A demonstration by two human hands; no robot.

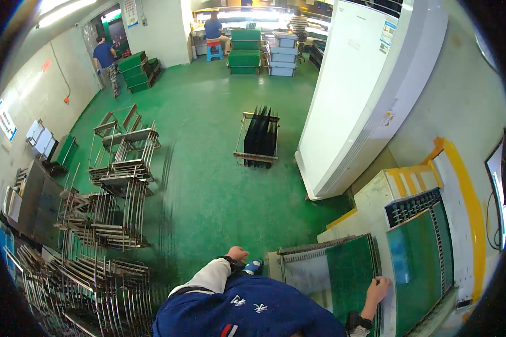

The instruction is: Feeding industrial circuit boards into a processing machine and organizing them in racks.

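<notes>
My right hand [378, 289] is at the right edge of a rack [309, 245] of upright boards beside me. Its bent fingers pinch the edge of a green board [351, 267] there; the grip is small in view. A pale, greyish sheet [309, 275] shows at the rack's left part. My left hand [239, 254] hangs in front of my body over the floor, curled closed, and nothing shows in it. On my right, a machine [371, 196] with yellow-striped edging carries another large green board [416, 269] beside a dark toothed strip.
Several metal racks [118, 213] crowd the left side. One rack of black boards [260, 135] stands on the green floor ahead. A tall white cabinet unit [354, 101] rises at right. Farther back are green crates [245, 48], grey bins [282, 53] and several people [213, 28].
</notes>
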